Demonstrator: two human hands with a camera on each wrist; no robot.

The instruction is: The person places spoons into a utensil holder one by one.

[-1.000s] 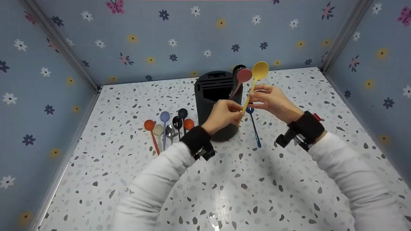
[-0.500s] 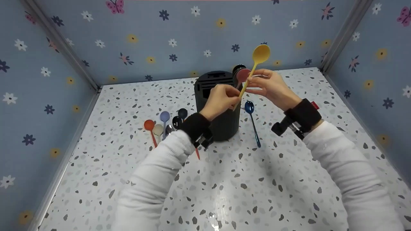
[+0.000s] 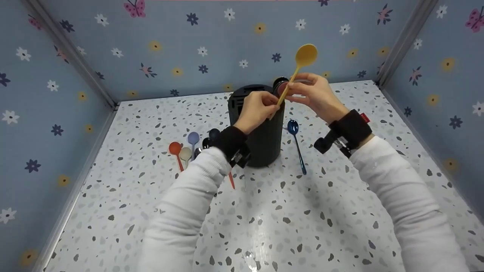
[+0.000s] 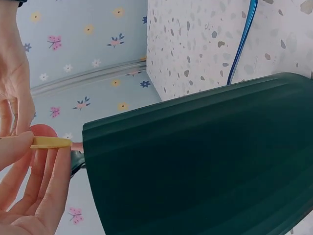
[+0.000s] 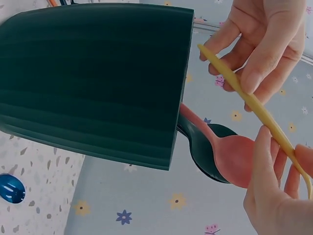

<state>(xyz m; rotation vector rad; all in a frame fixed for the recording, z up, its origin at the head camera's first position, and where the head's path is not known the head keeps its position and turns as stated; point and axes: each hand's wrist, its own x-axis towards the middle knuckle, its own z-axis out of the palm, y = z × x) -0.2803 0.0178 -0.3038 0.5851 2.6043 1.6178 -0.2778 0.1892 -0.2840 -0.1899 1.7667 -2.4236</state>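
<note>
My left hand point(image 3: 257, 109) pinches the lower handle of a yellow spoon point(image 3: 306, 55) between thumb and fingers. Higher up the same handle, my right hand point(image 3: 315, 94) holds it near the bowl. The spoon is tilted, bowl upward, close to the rim of a dark utensil holder point(image 3: 264, 143). In the right wrist view, the handle's end point(image 5: 208, 53) lies just beyond the holder's mouth. A pinkish-red spoon point(image 5: 234, 154) and a dark spoon point(image 5: 208, 152) stick out of the holder beside my right hand.
A blue metal spoon point(image 3: 298, 145) lies on the speckled table right of the holder. To the left lie several spoons, among them an orange one point(image 3: 175, 148), a cream one point(image 3: 185, 153) and a lavender one point(image 3: 193, 138); my left sleeve hides some. Flowered walls point(image 3: 170, 45) enclose the table.
Both hands have risen and shifted a little left, carrying the yellow spoon up. The right hand now overlaps the pinkish-red spoon, and the blue spoon is fully in sight.
</note>
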